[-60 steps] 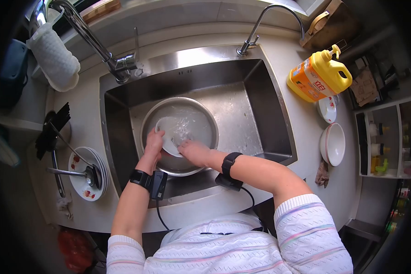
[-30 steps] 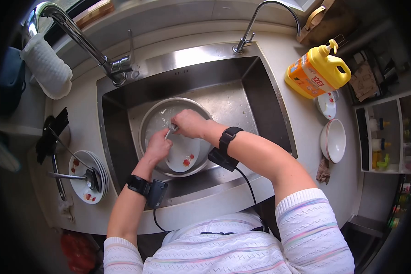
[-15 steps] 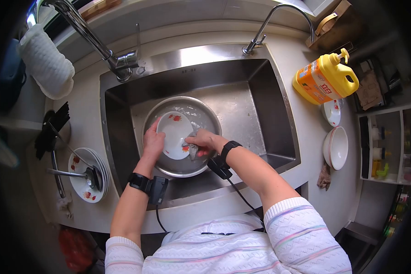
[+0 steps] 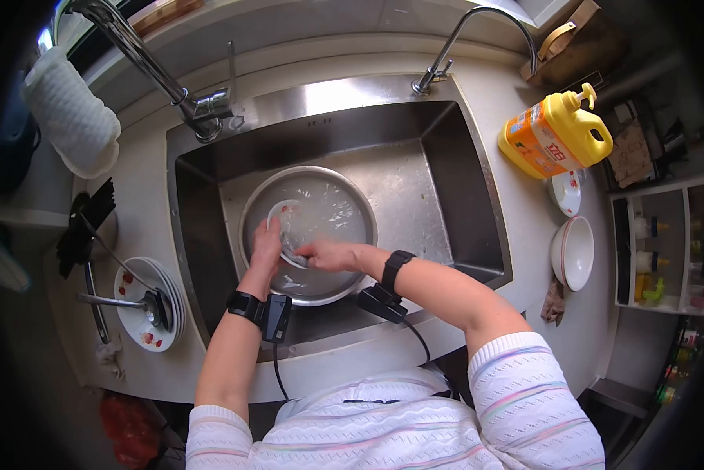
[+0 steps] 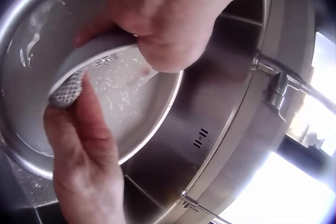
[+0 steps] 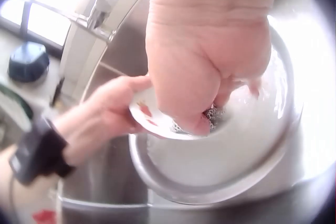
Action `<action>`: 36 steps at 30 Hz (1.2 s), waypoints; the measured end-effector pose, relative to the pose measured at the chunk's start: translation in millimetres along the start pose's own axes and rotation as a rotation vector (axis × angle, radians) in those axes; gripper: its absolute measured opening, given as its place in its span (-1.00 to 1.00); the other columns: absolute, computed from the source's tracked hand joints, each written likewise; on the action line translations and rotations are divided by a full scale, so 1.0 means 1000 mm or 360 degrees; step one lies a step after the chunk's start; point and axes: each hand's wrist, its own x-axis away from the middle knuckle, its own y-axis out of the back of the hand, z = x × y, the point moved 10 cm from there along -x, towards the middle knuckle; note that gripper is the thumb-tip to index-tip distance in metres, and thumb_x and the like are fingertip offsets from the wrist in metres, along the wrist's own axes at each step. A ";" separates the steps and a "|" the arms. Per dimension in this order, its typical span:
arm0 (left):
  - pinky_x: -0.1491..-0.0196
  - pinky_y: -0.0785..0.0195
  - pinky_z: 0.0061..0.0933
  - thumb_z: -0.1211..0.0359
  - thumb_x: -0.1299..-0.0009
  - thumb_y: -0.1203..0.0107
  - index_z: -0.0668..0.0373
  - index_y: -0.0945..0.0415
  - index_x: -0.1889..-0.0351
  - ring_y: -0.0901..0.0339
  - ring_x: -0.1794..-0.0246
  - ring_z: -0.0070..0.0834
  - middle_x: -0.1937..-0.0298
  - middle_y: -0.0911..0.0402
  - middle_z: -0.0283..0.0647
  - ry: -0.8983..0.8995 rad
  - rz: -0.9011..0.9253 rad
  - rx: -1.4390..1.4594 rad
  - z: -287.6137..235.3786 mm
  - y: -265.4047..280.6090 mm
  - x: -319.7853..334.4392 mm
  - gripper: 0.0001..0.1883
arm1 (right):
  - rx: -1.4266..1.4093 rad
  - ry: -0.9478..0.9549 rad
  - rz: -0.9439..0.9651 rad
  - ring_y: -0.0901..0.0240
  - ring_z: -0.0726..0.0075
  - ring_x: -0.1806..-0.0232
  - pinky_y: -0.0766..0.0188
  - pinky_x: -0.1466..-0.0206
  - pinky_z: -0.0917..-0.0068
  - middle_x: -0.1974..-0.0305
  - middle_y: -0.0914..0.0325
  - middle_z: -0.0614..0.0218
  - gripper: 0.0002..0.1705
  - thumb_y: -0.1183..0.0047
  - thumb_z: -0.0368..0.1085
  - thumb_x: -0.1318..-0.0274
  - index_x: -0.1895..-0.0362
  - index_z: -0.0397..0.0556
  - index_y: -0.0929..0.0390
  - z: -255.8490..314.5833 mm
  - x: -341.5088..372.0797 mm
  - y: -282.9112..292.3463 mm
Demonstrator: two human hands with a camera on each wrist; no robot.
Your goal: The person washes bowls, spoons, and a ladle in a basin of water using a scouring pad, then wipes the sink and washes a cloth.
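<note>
A metal basin of cloudy water stands in the sink, and a white dish with red flowers is tilted partly into the water. My left hand grips the dish by its near left side, thumb over the rim in the left wrist view. My right hand pinches a silvery mesh scouring cloth against the dish's rim, with the mesh lying on both the rim and the inner face. In the right wrist view, my right hand hides much of the dish.
Stacked flowered plates with a ladle on top stand left of the sink. A yellow detergent bottle, a white bowl and a small flowered dish are on the right. Two faucets rise behind.
The dish was turned about and lifted with its flowered face up, then lowered back into the water. My right hand has moved with the mesh cloth from the far rim to the near rim.
</note>
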 end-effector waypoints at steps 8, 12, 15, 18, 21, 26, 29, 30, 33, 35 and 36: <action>0.10 -0.33 -0.32 0.47 -0.13 0.13 -0.02 -0.46 0.03 -0.50 0.20 -0.21 0.16 -0.53 -0.06 -0.0429 -0.0010 -0.1094 -0.084 -0.009 0.044 -0.59 | 0.1546 -0.0565 0.0037 -0.38 0.08 0.04 -0.30 -0.01 0.34 0.09 -0.44 0.11 -0.64 0.09 -0.35 0.09 0.10 0.09 -0.48 -0.033 0.008 0.044; 0.18 -0.35 -0.37 0.50 -0.11 0.10 -0.06 -0.51 0.11 -0.49 0.24 -0.24 0.25 -0.54 -0.16 -0.0813 0.0165 -0.1528 -0.135 -0.041 0.077 -0.61 | 0.1136 -0.0109 -0.0705 -0.44 0.02 0.18 -0.36 0.12 0.19 0.26 -0.51 0.10 -0.80 0.08 -0.26 0.03 0.34 -0.03 -0.53 0.022 -0.001 0.079; 0.22 -0.35 -0.38 0.45 -0.12 0.00 -0.06 -0.54 0.17 -0.49 0.29 -0.25 0.33 -0.55 -0.20 -0.0975 0.0120 -0.1501 -0.145 -0.041 0.078 -0.70 | 0.1086 -0.0067 -0.0659 -0.47 0.02 0.25 -0.38 0.17 0.14 0.35 -0.52 0.06 -0.76 0.08 -0.21 -0.01 0.42 -0.12 -0.53 0.024 0.003 0.080; 0.32 -0.37 -0.40 0.36 -0.15 -0.07 0.03 -0.55 0.23 -0.51 0.38 -0.27 0.37 -0.55 -0.19 -0.1127 -0.0077 -0.1134 -0.148 -0.016 0.074 -0.78 | 0.0780 -0.0018 -0.0778 -0.48 0.09 0.40 -0.42 0.30 0.22 0.45 -0.51 0.07 -0.75 0.09 -0.20 -0.03 0.42 -0.12 -0.50 0.024 0.020 0.088; 0.47 -0.39 -0.42 0.29 -0.19 -0.09 0.20 -0.54 0.28 -0.53 0.49 -0.33 0.40 -0.55 -0.18 -0.0610 -0.0145 -0.0506 -0.115 0.007 0.056 -0.79 | 0.0178 -0.0115 -0.0923 -0.47 0.07 0.49 -0.44 0.37 0.29 0.52 -0.49 0.07 -0.76 0.11 -0.21 -0.06 0.40 -0.12 -0.49 0.024 0.041 0.100; 0.49 -0.39 -0.53 0.22 -0.26 -0.02 0.31 -0.51 0.28 -0.52 0.56 -0.46 0.47 -0.56 -0.20 0.0344 0.0312 0.0021 -0.051 -0.015 0.079 -0.69 | 0.0223 0.0214 -0.1389 -0.45 -0.05 0.49 -0.37 0.41 0.25 0.54 -0.45 -0.02 -0.85 0.11 -0.32 -0.06 0.29 -0.08 -0.46 0.044 0.066 0.121; 0.46 -0.35 -0.57 0.29 -0.24 -0.02 0.29 -0.53 0.27 -0.49 0.58 -0.53 0.45 -0.56 -0.22 -0.0351 0.0301 -0.1000 -0.103 0.002 0.102 -0.75 | 0.0624 0.0412 -0.1499 -0.44 -0.09 0.46 -0.36 0.40 0.21 0.53 -0.45 -0.01 -0.84 0.11 -0.36 -0.06 0.23 -0.04 -0.44 0.065 0.077 0.127; 0.45 -0.34 -0.59 0.33 -0.23 -0.03 0.28 -0.53 0.27 -0.48 0.57 -0.56 0.45 -0.56 -0.23 -0.0562 0.0242 -0.0849 -0.140 0.015 0.126 -0.78 | 0.0589 0.0238 -0.1438 -0.44 -0.11 0.44 -0.36 0.38 0.20 0.52 -0.45 -0.02 -0.83 0.12 -0.35 -0.07 0.23 -0.02 -0.44 0.058 0.075 0.128; 0.46 -0.30 -0.67 0.45 -0.23 -0.02 0.30 -0.54 0.28 -0.45 0.50 -0.69 0.50 -0.53 -0.27 -0.0903 -0.0090 -0.0714 -0.215 0.083 0.189 -0.84 | 0.0269 0.0093 -0.1275 -0.48 0.17 0.58 -0.40 0.56 0.36 0.59 -0.48 0.10 -0.81 0.18 -0.34 -0.08 0.26 -0.11 -0.44 0.071 0.078 0.118; 0.50 -0.27 -0.70 0.50 -0.25 0.01 0.25 -0.53 0.24 -0.38 0.56 -0.72 0.51 -0.49 -0.36 -0.0852 -0.0517 -0.0615 -0.215 0.166 0.205 -0.84 | -0.0145 -0.0001 -0.1115 -0.45 0.48 0.64 -0.39 0.72 0.58 0.63 -0.48 0.28 -0.75 0.24 -0.33 -0.06 0.27 -0.22 -0.43 0.072 0.073 0.104; 0.49 -0.29 -0.66 0.42 -0.25 -0.02 0.25 -0.48 0.15 -0.38 0.55 -0.67 0.48 -0.48 -0.31 -0.0756 -0.0754 -0.0732 -0.212 0.209 0.213 -0.78 | -0.0143 0.0012 -0.1111 -0.45 0.48 0.64 -0.39 0.72 0.58 0.63 -0.48 0.28 -0.75 0.24 -0.33 -0.06 0.27 -0.22 -0.43 0.081 0.072 0.100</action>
